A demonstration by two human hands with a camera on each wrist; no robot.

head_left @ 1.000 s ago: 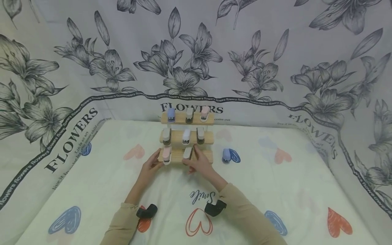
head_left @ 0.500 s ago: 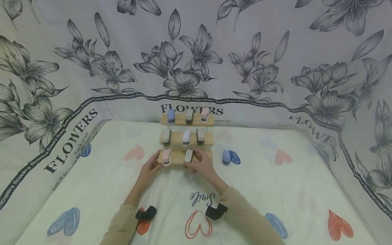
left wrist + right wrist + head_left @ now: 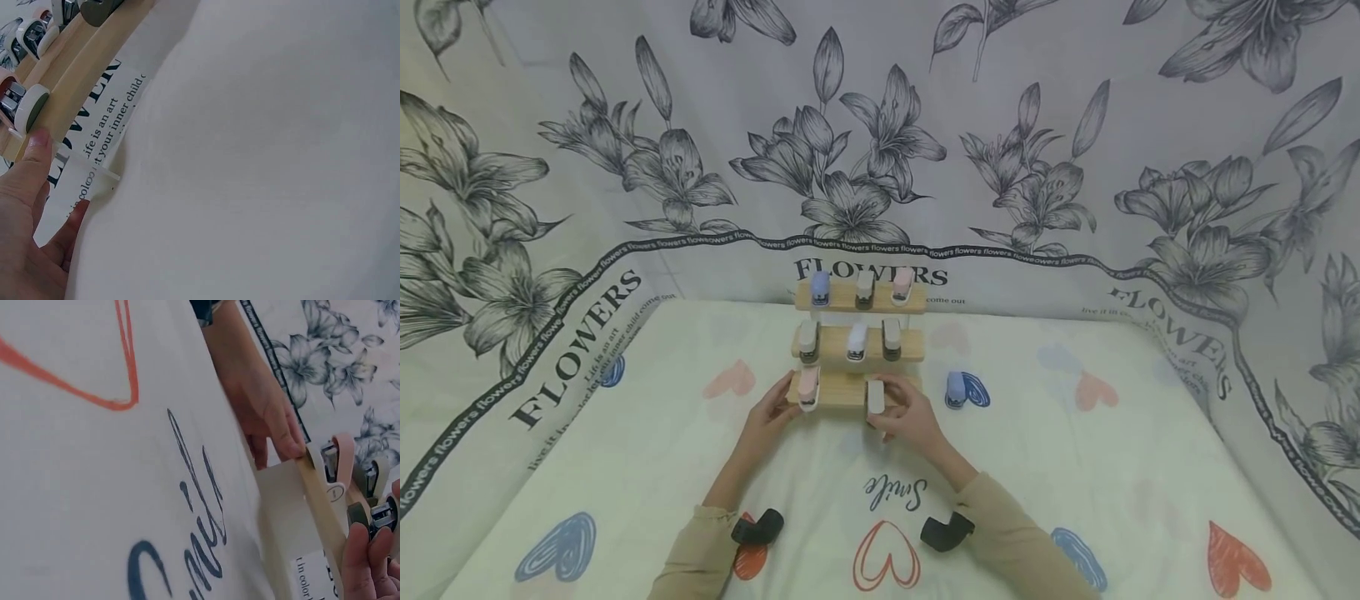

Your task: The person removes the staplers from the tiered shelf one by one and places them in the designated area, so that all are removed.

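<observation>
**Stapler held at the lowest shelf of the rack**

Stapler, the white one (image 3: 876,397), sat upright in my right hand (image 3: 910,423), my fingers (image 3: 361,562) curled round it at the front edge of the bottom shelf (image 3: 842,388) of the wooden rack (image 3: 856,343). I judged it off its spot, just in front of the shelf and right of the middle. My left hand (image 3: 772,412) rested its thumb and fingers against the shelf's left end, steadying it beside the pink stapler (image 3: 808,388) that lay there. Only that one was seated on the bottom row, so by my reckoning two places there were unfilled. Just right of the rack, a blue stapler (image 3: 955,389) lay alone on the bed sheet (image 3: 625,467). Farther back, the middle shelf carried three staplers and the top shelf three more, both rows looking full. Behind them hung the flowered cloth (image 3: 880,125).
</observation>
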